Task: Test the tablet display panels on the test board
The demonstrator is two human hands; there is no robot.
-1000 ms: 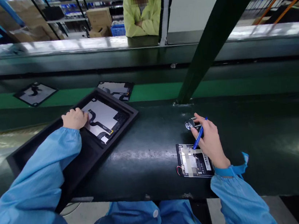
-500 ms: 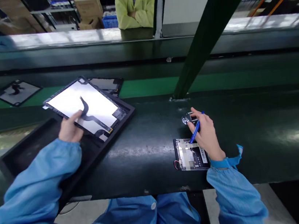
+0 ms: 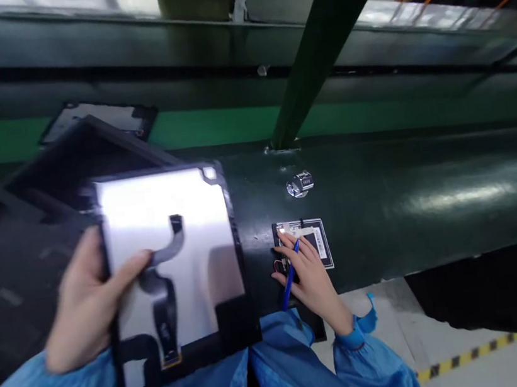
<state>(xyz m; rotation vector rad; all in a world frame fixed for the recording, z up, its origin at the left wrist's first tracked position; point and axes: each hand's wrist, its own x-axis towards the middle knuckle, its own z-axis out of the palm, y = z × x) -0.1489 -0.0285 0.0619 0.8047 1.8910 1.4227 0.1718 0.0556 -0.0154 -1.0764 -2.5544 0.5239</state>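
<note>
- Tablet display panel [image 3: 193,278] and opened tablet [image 3: 323,248] are both at the near side of the dark green workbench [image 3: 383,202], the panel raised above it.
- Black tray [image 3: 131,145], at the left, partly behind the panel; its interior is dark and blurred, so what it holds cannot be told.
- The panel, silver back up, is gripped at its left edge by the left hand [image 3: 82,299], thumb on the back, other fingers mostly hidden. With one hand on one edge, it could tip or slip; its lower part overlaps the lap in view, so a fall might miss the bench.
- Second display panel [image 3: 96,116], lying on the green strip beyond the tray, partly hidden by it.
- The opened tablet lies on the bench, its shell holding a circuit board and a dark, labelled block. The right hand [image 3: 310,275] bends its fingers over it; hard pressure could harm exposed parts.
- Flex cable [image 3: 163,307], on the panel's back near the thumb; a careless squeeze could crease it.
- Blue pen [image 3: 292,275], held among the right fingers; its tip could scratch the board.
- Chrome cylinder [image 3: 304,181], on the bench beyond the tablet, apart from both hands.
</note>
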